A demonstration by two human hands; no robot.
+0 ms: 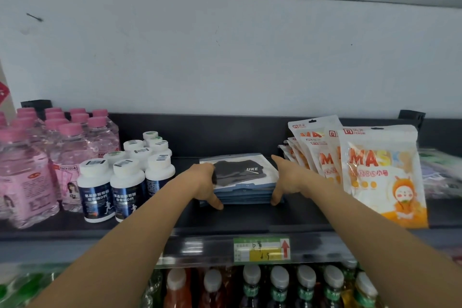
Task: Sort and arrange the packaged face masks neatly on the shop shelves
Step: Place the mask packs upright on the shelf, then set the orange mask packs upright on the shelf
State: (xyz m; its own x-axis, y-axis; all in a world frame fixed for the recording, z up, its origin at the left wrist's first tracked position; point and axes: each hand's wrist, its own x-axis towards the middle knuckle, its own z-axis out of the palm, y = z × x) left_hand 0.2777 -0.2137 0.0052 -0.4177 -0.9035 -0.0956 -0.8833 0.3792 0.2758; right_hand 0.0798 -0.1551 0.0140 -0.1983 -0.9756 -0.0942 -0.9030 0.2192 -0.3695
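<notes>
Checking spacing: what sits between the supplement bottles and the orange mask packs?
In the head view, the flat stack of blue mask packs, left hand gripping it, right hand pressing its side.

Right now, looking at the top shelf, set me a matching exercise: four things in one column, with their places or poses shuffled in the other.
Things:
1. stack of blue mask packs
2. orange MASK packs
3. pink-capped bottles
4. white-capped jars

Places:
A. standing upright, right of the right hand
B. at the far left of the shelf
C. lying flat between the two hands
D. just left of the left hand

Pairs: 1-C, 2-A, 3-B, 4-D.
</notes>
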